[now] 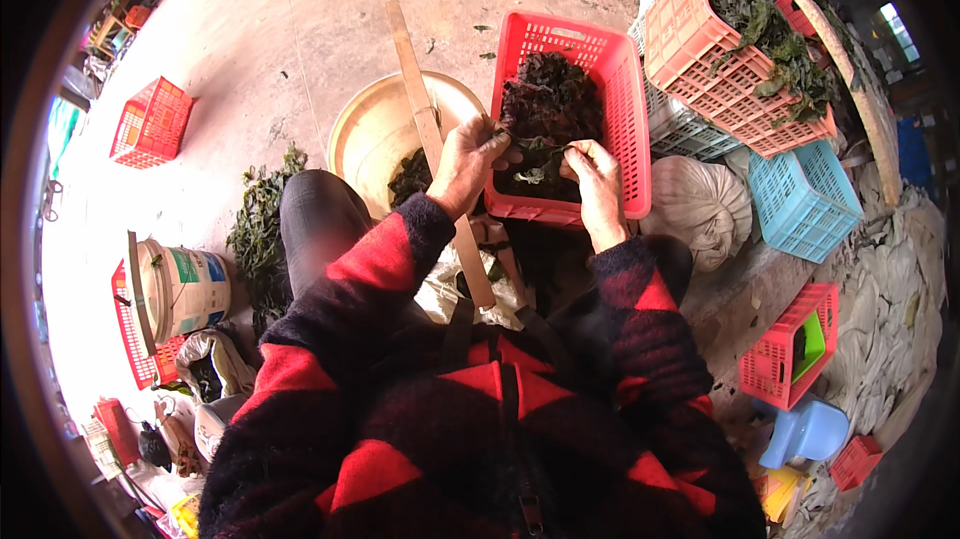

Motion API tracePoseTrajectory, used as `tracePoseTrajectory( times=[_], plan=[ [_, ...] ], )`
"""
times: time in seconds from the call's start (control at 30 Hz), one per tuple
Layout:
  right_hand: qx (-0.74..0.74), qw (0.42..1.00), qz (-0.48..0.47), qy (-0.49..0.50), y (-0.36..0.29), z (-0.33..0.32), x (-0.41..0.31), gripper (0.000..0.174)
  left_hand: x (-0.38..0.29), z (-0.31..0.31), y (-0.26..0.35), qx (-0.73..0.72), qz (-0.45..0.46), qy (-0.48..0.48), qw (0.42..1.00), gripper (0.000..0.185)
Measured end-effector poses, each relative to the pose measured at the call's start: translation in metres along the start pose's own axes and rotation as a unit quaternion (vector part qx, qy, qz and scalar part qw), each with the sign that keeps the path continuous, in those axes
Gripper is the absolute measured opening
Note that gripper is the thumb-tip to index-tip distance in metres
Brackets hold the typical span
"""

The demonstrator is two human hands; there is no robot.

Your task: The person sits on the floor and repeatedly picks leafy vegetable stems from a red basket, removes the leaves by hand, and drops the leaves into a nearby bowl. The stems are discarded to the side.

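Both hands hold a thin strand of dark green seaweed (538, 143) between them, over the near part of a red plastic crate (626, 118). My left hand (469, 160) pinches its left end beside a wooden slat (420, 100), and my right hand (596, 179) pinches the right end. A small pale green piece hangs below the strand. Dark, reddish-brown seaweed (551, 100) is heaped in the crate. The slat lies across a round, cream-coloured tub (367, 126), in which more dark seaweed (411, 177) shows, partly behind my left arm.
A pile of green seaweed (259, 231) lies left of my knee, near a white bucket (199, 291). Right of the crate are a tied cloth sack (697, 205), a blue crate (806, 201) and stacked crates (727, 81) topped with seaweed. A red crate (152, 122) stands far left.
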State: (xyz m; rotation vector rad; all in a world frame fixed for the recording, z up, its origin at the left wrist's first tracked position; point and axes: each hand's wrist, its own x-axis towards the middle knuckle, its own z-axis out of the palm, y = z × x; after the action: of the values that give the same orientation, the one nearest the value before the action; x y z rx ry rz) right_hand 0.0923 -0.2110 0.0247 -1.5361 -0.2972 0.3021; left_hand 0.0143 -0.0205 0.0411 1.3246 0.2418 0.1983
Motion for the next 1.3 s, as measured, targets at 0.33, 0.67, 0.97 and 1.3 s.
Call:
tracePoseTrajectory(
  times=[0.33, 0.67, 0.97, 1.3],
  plan=[
    [-0.019, 0.999, -0.029, 0.032, -0.010, -0.007, -0.001, 0.020, -0.006, -0.011, 0.010, -0.024, -0.065, 0.020, 0.997, 0.010],
    [-0.289, 0.909, -0.297, -0.041, -0.015, 0.013, -0.008, 0.015, -0.005, -0.014, 0.001, -0.015, -0.031, 0.008, 0.999, 0.011],
    [-0.258, 0.918, -0.298, -0.044, -0.022, 0.014, -0.010, 0.002, -0.011, -0.009, 0.004, 0.125, 0.018, 0.001, 0.992, 0.020],
    [0.154, 0.977, 0.072, -0.129, -0.018, 0.011, -0.014, 0.009, -0.020, 0.000, -0.005, -0.139, -0.092, -0.073, 0.983, 0.040]
  ],
)
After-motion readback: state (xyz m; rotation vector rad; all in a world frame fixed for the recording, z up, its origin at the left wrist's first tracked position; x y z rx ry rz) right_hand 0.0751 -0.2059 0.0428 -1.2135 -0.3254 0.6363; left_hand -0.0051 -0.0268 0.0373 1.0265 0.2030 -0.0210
